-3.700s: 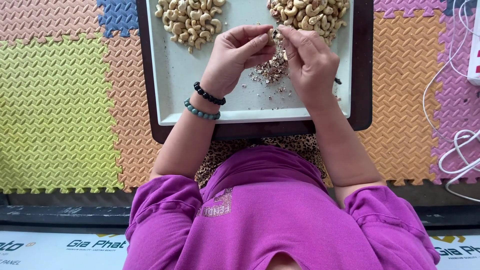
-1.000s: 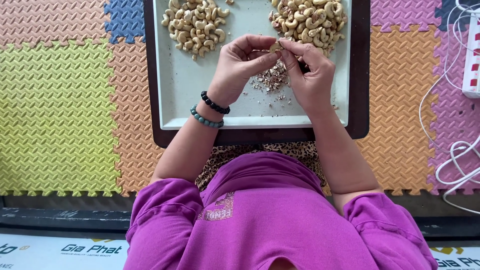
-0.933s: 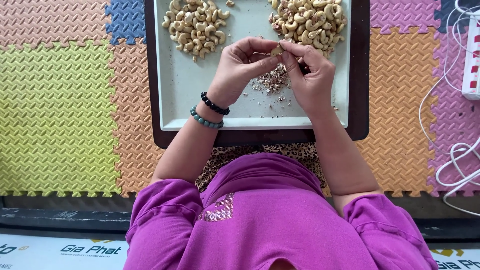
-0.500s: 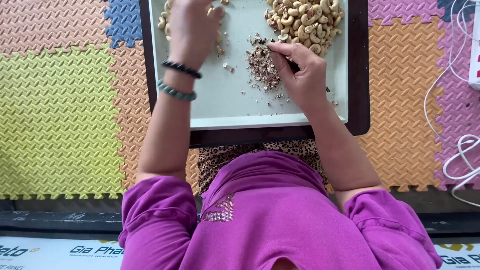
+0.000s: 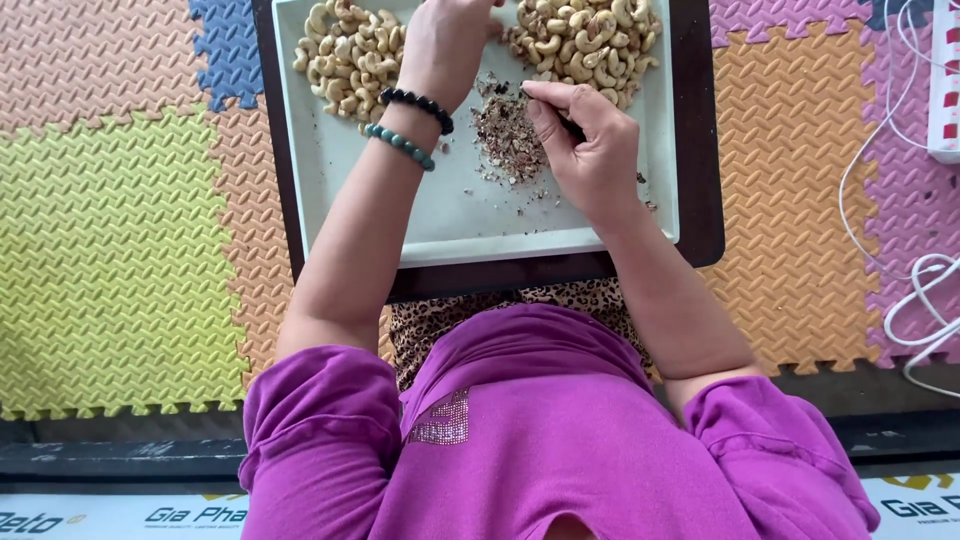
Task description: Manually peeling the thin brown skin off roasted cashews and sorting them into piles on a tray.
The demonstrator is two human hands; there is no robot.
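A pale rectangular tray (image 5: 450,225) holds a heap of pale peeled cashews (image 5: 345,55) at the far left and a heap of cashews with bits of brown skin (image 5: 590,40) at the far right. Between them lies a small mound of brown skin flakes (image 5: 505,140). My left hand (image 5: 445,40), with a black and a green bead bracelet on its wrist, reaches to the tray's far edge between the two heaps; its fingertips are cut off by the frame's top. My right hand (image 5: 590,150) hovers beside the flakes, fingers pinched on a small dark tool (image 5: 572,126).
The tray rests on a dark brown board (image 5: 700,200) over coloured interlocking foam mats (image 5: 120,230). White cables (image 5: 900,270) and a white power strip (image 5: 945,80) lie at the right. My purple top fills the lower part of the view.
Both hands were together over the flakes on one cashew. My left hand went to the left heap, then swung across toward the right heap. My right hand stayed by the flakes.
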